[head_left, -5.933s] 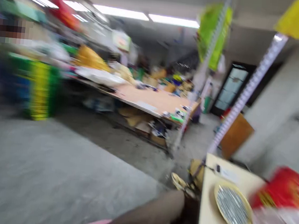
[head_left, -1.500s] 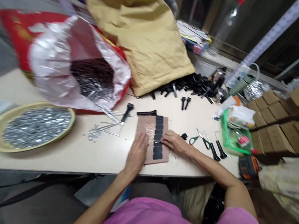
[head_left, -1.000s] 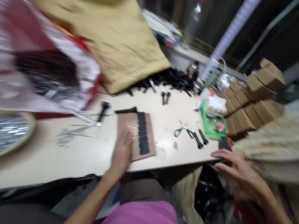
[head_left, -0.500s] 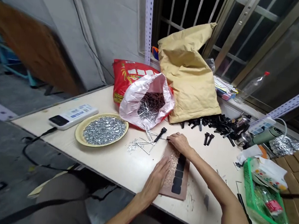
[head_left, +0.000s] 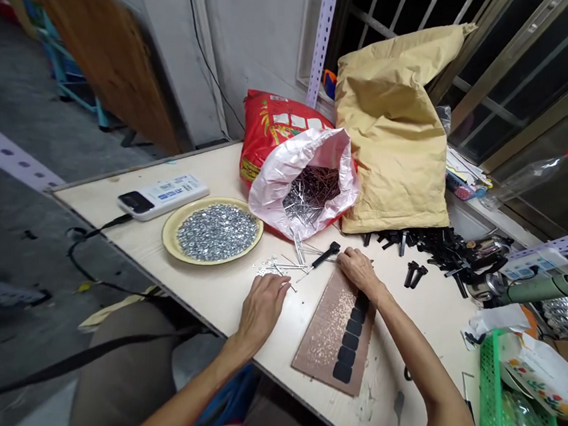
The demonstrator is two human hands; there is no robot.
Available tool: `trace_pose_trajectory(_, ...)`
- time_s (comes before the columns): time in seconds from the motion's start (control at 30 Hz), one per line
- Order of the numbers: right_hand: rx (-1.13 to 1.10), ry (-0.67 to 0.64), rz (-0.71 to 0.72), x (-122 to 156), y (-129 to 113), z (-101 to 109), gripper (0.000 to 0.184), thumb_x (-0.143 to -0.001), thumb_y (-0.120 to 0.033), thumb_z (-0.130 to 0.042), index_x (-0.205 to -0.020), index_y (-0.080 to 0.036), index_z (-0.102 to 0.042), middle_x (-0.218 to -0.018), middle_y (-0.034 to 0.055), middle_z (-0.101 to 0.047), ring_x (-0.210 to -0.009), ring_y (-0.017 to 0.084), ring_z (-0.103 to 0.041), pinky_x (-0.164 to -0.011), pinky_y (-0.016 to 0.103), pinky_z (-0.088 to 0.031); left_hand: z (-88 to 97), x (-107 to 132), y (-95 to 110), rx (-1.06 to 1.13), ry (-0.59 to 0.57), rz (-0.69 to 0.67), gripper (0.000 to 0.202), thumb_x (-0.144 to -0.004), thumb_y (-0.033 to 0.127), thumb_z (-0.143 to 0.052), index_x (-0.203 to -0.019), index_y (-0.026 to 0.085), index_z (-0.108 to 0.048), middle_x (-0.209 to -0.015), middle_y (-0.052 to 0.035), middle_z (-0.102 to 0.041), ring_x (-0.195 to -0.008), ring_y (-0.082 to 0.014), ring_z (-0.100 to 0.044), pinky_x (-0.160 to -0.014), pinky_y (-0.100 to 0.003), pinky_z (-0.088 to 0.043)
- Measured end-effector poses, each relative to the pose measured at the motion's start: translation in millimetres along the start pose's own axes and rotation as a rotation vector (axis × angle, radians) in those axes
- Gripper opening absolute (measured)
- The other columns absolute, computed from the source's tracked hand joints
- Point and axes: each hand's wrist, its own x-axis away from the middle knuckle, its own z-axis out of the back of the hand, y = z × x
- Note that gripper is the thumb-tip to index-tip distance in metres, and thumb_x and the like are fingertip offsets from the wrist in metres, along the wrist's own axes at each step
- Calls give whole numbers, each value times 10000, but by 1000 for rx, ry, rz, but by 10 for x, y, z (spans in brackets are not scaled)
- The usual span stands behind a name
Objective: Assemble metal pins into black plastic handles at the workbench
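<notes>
My left hand [head_left: 260, 311] rests at the table edge side, fingers bent together over a small scatter of metal washers [head_left: 273, 264]; whatever they pinch is too small to make out. Thin metal rods [head_left: 293, 266] lie by its fingertips, with a black-headed tool [head_left: 324, 257] across them. At the far end of a brown board [head_left: 308, 352] my right hand [head_left: 362, 274] has its fingers closed, and what they hold is hidden. Black rounded pads [head_left: 349, 340] run in a row along the board, beside pale specks on its surface.
A yellow plate [head_left: 166, 245] heaped with washers stands left, beside a white device [head_left: 180, 189]. Behind are an open red bag [head_left: 286, 116] of metal rods and a tan sack [head_left: 396, 143]. Black parts [head_left: 432, 244] pile up right of it; a green basket [head_left: 490, 393] sits far right.
My left hand has left the board and moved left and forward to the loose washers. My right hand stays at the board's far end. The view has shifted somewhat.
</notes>
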Motion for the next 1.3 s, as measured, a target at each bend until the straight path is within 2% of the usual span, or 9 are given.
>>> trace_pose_trajectory(0.13, 30, 69, -90, 129, 157, 46, 237, -909, -164, -424, -1028, -168, -629, -1063, 128, -595, -974, 230, -505, -738, 278, -404, 37, -37, -33, -38, -38, 44, 233, -888, 237, -417, -913, 189, -643, -834, -75, -647, -782, -226, -555, -729, -354, -473)
trace_pose_trajectory(0.33, 33, 155, -211, 495, 340, 158, 259, -935, -239, -411, -918, -204, -666, -913, 98, -661, -877, 225, -557, -584, 258, -383, 73, -96, -94, -101, -62, 111, 228, -871, 191, -430, -936, 176, -648, -833, -81, -626, -799, -227, -561, -733, -341, -477)
trace_pose_trajectory(0.47, -83, 356, -148, 747, 165, 128, 288, -934, -190, -381, -1114, -220, -604, -944, 56, -689, -803, 174, -618, -576, 232, -402, 115, -78, -134, -139, -63, 181, 219, -879, 193, -422, -915, 167, -637, -836, -77, -617, -810, -222, -583, -726, -321, -478)
trace_pose_trajectory(0.57, -182, 443, -73, 835, -47, 54, 301, -930, -170, -364, -1108, -201, -604, -913, 53, -706, -761, 164, -647, -607, 233, -439, 133, -24, -144, -183, -85, 211, 225, -885, 194, -426, -974, 154, -628, -868, -80, -619, -821, -216, -596, -700, -302, -473)
trace_pose_trajectory(0.67, -286, 464, -1, 848, -237, -2, 315, -934, -179, -350, -1138, -193, -590, -930, 65, -712, -785, 175, -663, -670, 255, -482, 150, -4, -126, -242, -92, 251, 259, -892, 198, -421, -1066, 155, -608, -889, -78, -617, -822, -208, -606, -631, -277, -459)
trace_pose_trajectory(0.83, -417, 485, 88, 857, -433, -4, 312, -933, -182, -359, -1131, -185, -601, -927, 80, -714, -793, 189, -676, -700, 273, -507, 182, -66, -91, -261, -174, 269, 221, -897, 234, -442, -984, 194, -642, -933, -64, -616, -823, -181, -618, -560, -243, -414)
trace_pose_trajectory(1.1, -564, 494, 36, 894, -665, 26, 236, -912, -203, -419, -991, -194, -641, -843, 57, -709, -726, 182, -672, -672, 267, -504, 64, -184, -87, -342, -210, 242, 215, -894, 225, -429, -878, 191, -642, -916, -82, -627, -829, -198, -612, -533, -252, -379)
trace_pose_trajectory(1.2, -607, 543, 47, 860, -746, 31, 243, -915, -205, -414, -975, -189, -649, -842, 60, -695, -729, 183, -664, -647, 263, -500, 43, -225, -93, -272, -190, 266, 219, -876, 160, -406, -820, 164, -618, -890, -102, -632, -811, -211, -616, -543, -259, -387)
trace_pose_trajectory(1.3, -668, 582, 47, 820, -813, 46, 254, -924, -214, -407, -974, -190, -655, -850, 65, -658, -731, 174, -639, -644, 263, -499, 73, -224, -90, -8, -94, 327, 163, -849, 200, -442, -770, 177, -583, -805, -73, -623, -705, -187, -604, -551, -259, -404)
